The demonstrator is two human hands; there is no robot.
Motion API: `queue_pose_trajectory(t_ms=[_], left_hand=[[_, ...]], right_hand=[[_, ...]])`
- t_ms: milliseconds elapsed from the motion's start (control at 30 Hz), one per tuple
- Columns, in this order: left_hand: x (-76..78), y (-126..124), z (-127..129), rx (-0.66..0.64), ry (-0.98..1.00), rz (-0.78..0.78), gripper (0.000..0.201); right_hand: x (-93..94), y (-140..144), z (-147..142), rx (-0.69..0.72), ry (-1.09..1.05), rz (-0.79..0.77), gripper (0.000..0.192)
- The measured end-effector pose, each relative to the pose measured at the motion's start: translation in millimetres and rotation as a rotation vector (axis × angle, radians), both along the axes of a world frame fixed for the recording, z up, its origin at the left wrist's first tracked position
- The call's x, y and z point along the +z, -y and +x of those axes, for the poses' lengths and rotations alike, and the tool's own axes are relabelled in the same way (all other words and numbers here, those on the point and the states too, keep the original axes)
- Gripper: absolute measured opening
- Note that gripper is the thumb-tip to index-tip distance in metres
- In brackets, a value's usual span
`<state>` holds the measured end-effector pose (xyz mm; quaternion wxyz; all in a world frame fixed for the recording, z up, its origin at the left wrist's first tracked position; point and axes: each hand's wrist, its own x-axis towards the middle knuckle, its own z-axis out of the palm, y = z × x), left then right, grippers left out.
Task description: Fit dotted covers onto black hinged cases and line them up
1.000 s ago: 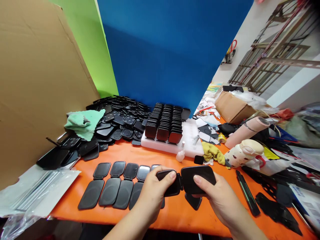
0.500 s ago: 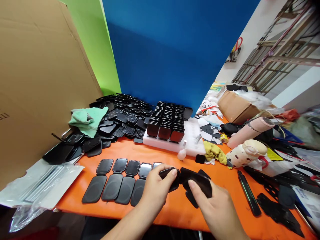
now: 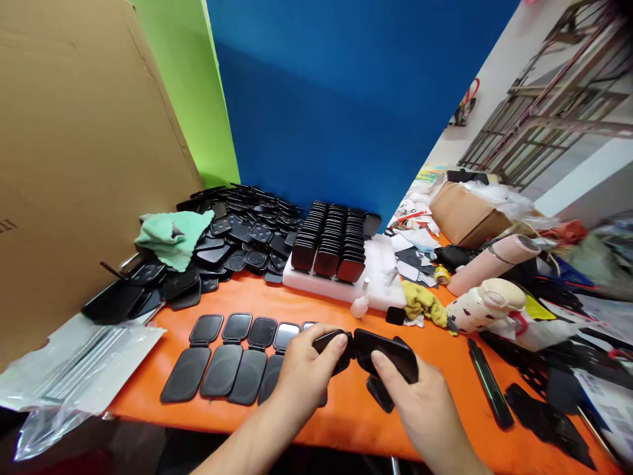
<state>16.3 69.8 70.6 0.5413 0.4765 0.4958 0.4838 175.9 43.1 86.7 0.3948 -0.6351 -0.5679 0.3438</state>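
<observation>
Over the front of the orange table, both my hands grip a black hinged two-panel pad [image 3: 386, 351]. My left hand [image 3: 301, 366] is closed on its smaller panel, thumb on top. The larger panel is clamped in my right hand [image 3: 420, 399], thumb across its face. The hinge lies between the hands. Below my right hand, another black pad [image 3: 380, 394] rests on the table, partly covered. To the left, several similar pads [image 3: 185, 376] lie unfolded in a row, small panels at the far side. My left hand and forearm hide the row's right end.
A white foam block [image 3: 326, 285] carries upright rows of black panels. Behind the row is a heap of black parts [image 3: 247, 224] with a green cloth [image 3: 173, 237]. A bottle [image 3: 487, 305], a pink tumbler [image 3: 494, 264] and a dark pen-like tool [image 3: 489, 386] lie right. Cardboard [image 3: 74, 165] borders the left.
Both hands keep their hold on the hinged pad, whose larger panel has tilted slightly. The view has shifted a little; nothing else visibly differs.
</observation>
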Motion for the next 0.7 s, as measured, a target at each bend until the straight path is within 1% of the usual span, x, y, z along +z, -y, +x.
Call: queue_pose_trajectory(t_ms=[100,200,267,333,433,500,567,633,700], left_hand=[[0.6,-4.0,-5.7,-0.047,0.119,-0.093,0.017],[0.1,-5.4,-9.7,-0.161,0.273,-0.175,0.02],[0.2,-5.6,-11.3,-0.208,0.326,-0.217,0.021],[1.4,-5.5,-12.5,-0.219,0.333,-0.234,0.021],[5.8,-4.9,-13.2,-0.229,0.34,-0.24,0.023],[10.1,-4.6,-12.3,-0.209,0.312,-0.238,0.023],[14.6,-4.1,-9.6,-0.16,0.239,-0.217,0.021],[17.6,-3.4,-5.6,-0.097,0.147,-0.172,0.017],[17.6,-1.8,-1.0,-0.057,0.037,-0.087,0.013]], right_hand=[[3.7,-11.3,10.1,0.055,-0.308,-0.181,0.032],[-1.1,-20.7,15.4,0.11,-0.635,-0.331,0.031],[-5.3,-23.8,15.7,0.111,-0.737,-0.389,0.029],[-6.9,-23.8,14.9,0.107,-0.743,-0.391,0.028],[-2.7,-19.2,14.9,0.135,-0.63,-0.318,0.029],[2.3,-13.6,15.6,0.133,-0.458,-0.229,0.03],[5.8,-6.7,14.4,0.086,-0.23,-0.112,0.029],[5.8,0.7,8.9,0.046,0.018,0.055,0.026],[1.6,7.1,-1.0,0.041,0.258,0.314,0.025]])
